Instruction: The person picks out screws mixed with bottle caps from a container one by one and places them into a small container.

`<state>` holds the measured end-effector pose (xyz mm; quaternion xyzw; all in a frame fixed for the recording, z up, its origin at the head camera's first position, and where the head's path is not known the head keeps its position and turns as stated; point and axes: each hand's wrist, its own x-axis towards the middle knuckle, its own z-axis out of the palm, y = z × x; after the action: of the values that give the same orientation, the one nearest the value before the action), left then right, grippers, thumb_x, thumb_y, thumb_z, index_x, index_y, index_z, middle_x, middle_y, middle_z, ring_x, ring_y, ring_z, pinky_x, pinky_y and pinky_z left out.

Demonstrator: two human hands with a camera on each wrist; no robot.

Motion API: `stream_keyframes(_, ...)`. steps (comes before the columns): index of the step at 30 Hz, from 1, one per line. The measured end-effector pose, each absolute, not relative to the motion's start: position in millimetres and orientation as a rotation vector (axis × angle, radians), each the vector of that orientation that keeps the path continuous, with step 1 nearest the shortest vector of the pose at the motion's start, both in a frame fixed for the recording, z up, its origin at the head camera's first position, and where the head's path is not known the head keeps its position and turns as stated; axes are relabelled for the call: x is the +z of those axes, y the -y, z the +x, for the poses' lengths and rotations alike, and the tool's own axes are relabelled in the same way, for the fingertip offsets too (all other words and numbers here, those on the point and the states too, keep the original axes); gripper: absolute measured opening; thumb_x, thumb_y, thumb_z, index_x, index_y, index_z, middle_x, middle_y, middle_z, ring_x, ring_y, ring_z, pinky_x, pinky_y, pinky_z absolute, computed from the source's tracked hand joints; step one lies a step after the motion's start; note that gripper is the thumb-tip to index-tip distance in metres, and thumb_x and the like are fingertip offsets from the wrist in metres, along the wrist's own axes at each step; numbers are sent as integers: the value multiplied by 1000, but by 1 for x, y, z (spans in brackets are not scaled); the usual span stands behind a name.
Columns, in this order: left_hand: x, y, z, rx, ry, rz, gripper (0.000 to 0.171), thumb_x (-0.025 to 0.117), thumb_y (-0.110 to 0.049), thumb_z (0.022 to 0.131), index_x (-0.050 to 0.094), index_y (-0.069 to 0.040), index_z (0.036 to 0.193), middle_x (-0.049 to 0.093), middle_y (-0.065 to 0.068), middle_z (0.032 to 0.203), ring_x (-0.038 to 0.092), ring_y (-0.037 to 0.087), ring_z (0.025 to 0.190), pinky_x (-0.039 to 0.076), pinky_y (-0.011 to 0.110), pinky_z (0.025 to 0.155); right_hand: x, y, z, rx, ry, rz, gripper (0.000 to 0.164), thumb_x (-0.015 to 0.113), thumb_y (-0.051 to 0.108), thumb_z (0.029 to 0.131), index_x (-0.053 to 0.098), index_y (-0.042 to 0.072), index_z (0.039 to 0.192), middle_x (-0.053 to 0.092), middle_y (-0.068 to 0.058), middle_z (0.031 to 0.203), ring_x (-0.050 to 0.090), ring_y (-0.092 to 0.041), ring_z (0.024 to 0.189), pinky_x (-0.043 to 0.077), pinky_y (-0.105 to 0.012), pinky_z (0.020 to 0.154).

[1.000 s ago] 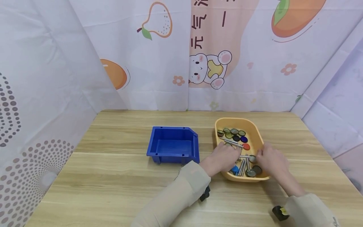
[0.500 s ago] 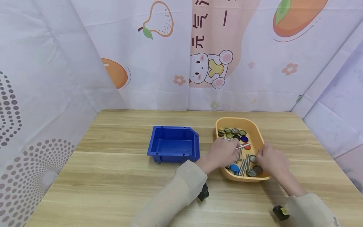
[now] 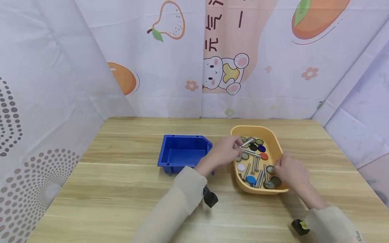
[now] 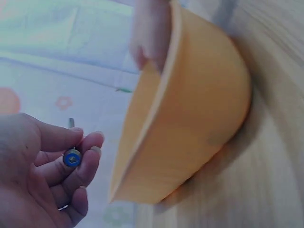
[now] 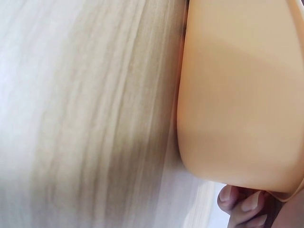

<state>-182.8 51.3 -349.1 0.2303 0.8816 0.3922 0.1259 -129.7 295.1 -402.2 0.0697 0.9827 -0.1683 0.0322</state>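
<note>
Over the left side of a yellow-orange tub, my left hand pinches a silver bolt between thumb and fingers. In the left wrist view the round head of the bolt faces the camera, its shank pointing away. My right hand grips the tub's right rim; curled fingertips show beside the tub wall in the right wrist view. Inside the tub lie several more bolts and several bottle caps, among them a red cap and a bright blue cap.
A blue open-fronted bin stands left of the tub, with no contents visible; my left forearm passes in front of its right corner. The wooden table extends around both containers. A printed curtain hangs behind the table.
My left hand has lifted a bolt from among the others and moved left and up, toward the tub's left rim. The right hand keeps its place on the rim.
</note>
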Motion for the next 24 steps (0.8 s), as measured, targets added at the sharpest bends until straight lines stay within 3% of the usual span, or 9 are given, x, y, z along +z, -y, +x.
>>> stream_keyframes(10,-336,-14,-187,1301,-2535,589,16,63,-22,97,69,-11,108,70,5,92,64,13,74,47,21,60,-402,-296,-129,-521,-3026,225,31,37,24,98,49,-4,96,50,-10,66,48,-22,55,36,-34,43)
stream_keyframes(16,-335,21,-185,1367,-2610,536,19,68,-23,93,72,-11,108,72,3,94,65,17,86,48,25,70,-403,-296,-129,-511,-3026,224,29,36,24,98,49,-2,94,50,-10,66,49,-23,56,36,-34,43)
stream_keyframes(24,-340,59,-185,1505,-2574,443,17,68,-19,93,73,-9,105,75,6,92,70,20,85,54,28,73,-404,-295,-130,-503,-3027,225,30,37,24,98,49,-3,96,50,-10,67,48,-23,56,36,-34,43)
